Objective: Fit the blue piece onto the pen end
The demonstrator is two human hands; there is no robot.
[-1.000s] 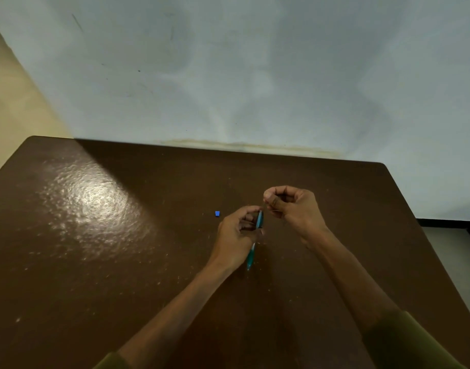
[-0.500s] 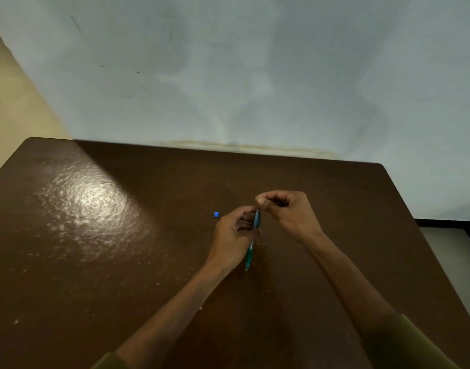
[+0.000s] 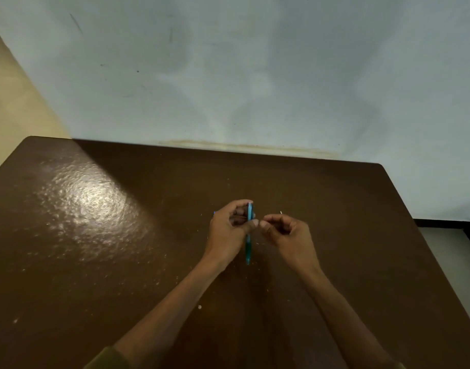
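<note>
My left hand [image 3: 228, 233] grips a teal pen [image 3: 248, 249] and holds it upright over the brown table [image 3: 95, 235], the pen's top between thumb and fingers and its lower end sticking out below the hand. My right hand [image 3: 287, 233] is just to the right of the pen, its fingers curled and its thumb tip almost meeting my left thumb. A tiny pale tip [image 3: 281, 212] pokes out above its fingers, as if a thin part is pinched there. Only a sliver of a small blue piece [image 3: 214, 213] shows at my left hand's far edge.
The table's back edge meets a pale blue-grey wall [image 3: 255, 75]. Light glares off the table's left half, and small pale specks are scattered on the surface. Floor shows past the right edge [image 3: 446, 241].
My right hand has come down from above the pen's top to beside it on the right. My left hand has shifted slightly and now covers most of the blue piece.
</note>
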